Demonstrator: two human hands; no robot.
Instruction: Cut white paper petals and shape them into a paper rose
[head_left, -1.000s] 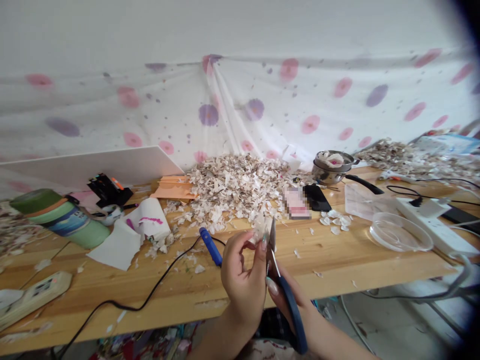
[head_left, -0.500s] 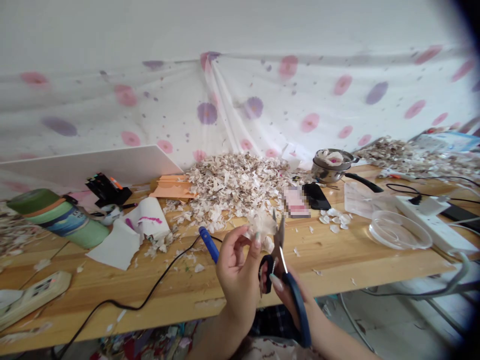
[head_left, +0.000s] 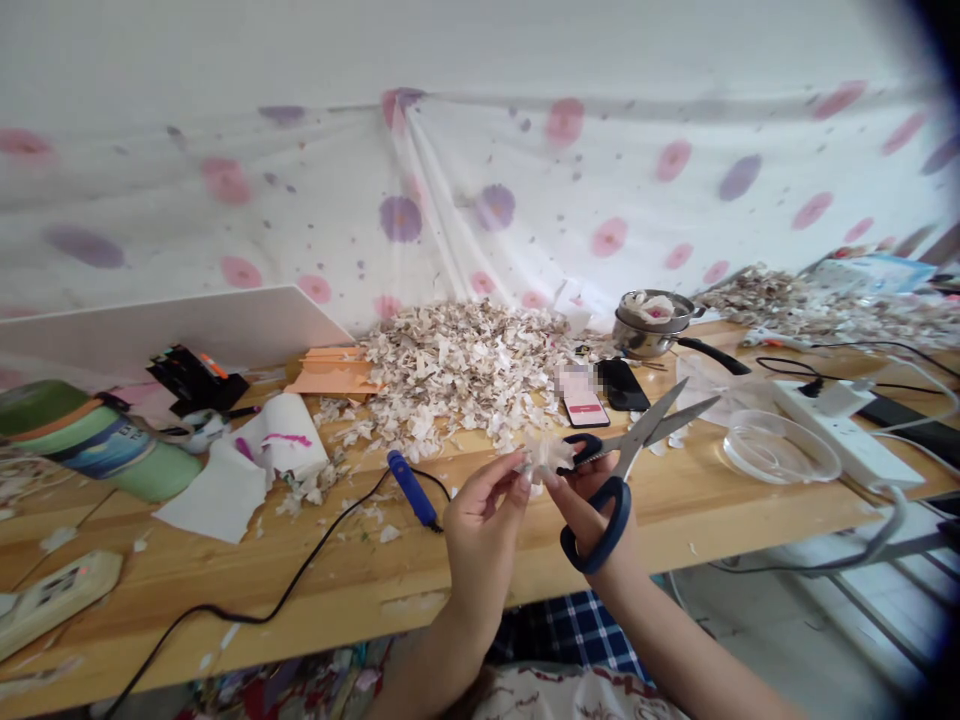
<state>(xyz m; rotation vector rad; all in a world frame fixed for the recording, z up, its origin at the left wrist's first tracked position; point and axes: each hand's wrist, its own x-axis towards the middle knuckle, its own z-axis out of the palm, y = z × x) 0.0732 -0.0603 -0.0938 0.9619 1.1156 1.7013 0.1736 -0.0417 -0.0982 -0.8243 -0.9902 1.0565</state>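
We see left hand (head_left: 480, 535) pinching thin, pale piece (head_left: 551, 452) above table (head_left: 697, 495), nearer us than scrap pile (head_left: 457, 370); right hand (head_left: 583, 510) clasps scissors (head_left: 634, 438), blades parted, thumb at piece. Tearing possible, we judge, if hands pull apart; parted blades, swung back loosely, could nick left fingers.

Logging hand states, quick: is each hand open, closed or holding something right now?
Left hand: closed, pinching a pale petal-like piece.
Right hand: holding scissors, blades parted and pointing away, fingertips at the same piece.
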